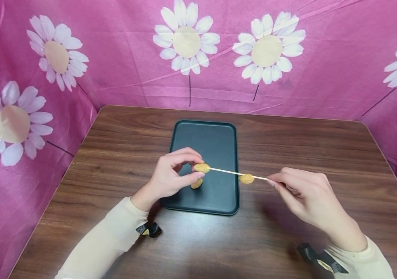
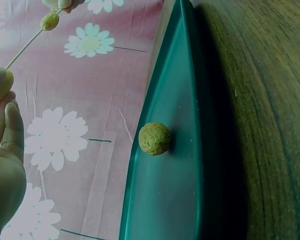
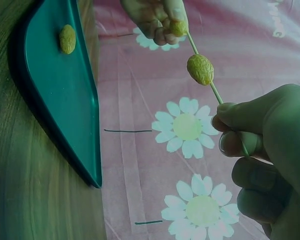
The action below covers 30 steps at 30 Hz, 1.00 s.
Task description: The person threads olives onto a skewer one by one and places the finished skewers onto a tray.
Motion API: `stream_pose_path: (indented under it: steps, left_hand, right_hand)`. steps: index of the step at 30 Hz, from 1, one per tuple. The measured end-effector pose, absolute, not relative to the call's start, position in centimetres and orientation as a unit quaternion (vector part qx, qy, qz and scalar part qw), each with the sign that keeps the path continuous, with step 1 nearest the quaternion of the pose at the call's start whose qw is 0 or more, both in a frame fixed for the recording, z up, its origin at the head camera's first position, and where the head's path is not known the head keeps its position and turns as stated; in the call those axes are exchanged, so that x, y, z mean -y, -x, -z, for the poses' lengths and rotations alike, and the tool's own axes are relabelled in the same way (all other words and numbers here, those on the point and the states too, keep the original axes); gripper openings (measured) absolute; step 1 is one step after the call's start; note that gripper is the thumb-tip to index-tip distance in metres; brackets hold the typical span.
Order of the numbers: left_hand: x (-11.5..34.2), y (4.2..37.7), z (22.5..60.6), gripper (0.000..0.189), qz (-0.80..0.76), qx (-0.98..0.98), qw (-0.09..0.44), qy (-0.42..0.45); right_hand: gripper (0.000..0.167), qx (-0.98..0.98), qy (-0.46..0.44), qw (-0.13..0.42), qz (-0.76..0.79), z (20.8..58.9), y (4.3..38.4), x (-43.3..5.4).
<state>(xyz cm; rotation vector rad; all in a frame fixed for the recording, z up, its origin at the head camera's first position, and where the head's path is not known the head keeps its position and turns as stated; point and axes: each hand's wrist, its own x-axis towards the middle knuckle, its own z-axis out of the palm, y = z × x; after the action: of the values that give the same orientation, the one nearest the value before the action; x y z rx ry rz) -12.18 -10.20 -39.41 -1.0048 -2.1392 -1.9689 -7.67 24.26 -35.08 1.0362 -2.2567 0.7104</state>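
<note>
My right hand (image 1: 308, 197) pinches one end of a thin wooden skewer (image 1: 224, 170) between thumb and fingers. A wrinkled golden oval piece (image 3: 200, 69), resembling dried fruit, is threaded on the skewer a short way from those fingers. At the skewer's other end, my left hand (image 1: 170, 174) holds a second golden oval piece (image 1: 202, 167) between thumb and fingers, and the stick's tip meets it. How deep the tip sits is hidden. A third such piece (image 2: 154, 138) lies on the dark green tray (image 1: 215, 143) beneath the left hand.
The tray lies flat on a brown wood-grain table (image 1: 121, 143). Pink cloth (image 1: 121, 50) printed with white daisies hangs around the table's back and sides. Black straps with small devices (image 1: 149, 229) are worn at both wrists.
</note>
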Motion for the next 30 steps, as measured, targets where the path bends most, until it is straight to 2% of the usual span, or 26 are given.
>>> stream_pose_path:
  steps: [30]
  left_hand:
    - [10.12,12.28,39.53,0.027,0.652,0.685,0.041,0.321]
  right_hand:
    - [0.041,0.834,-0.397,0.268,-0.273,35.10,8.38,-23.65]
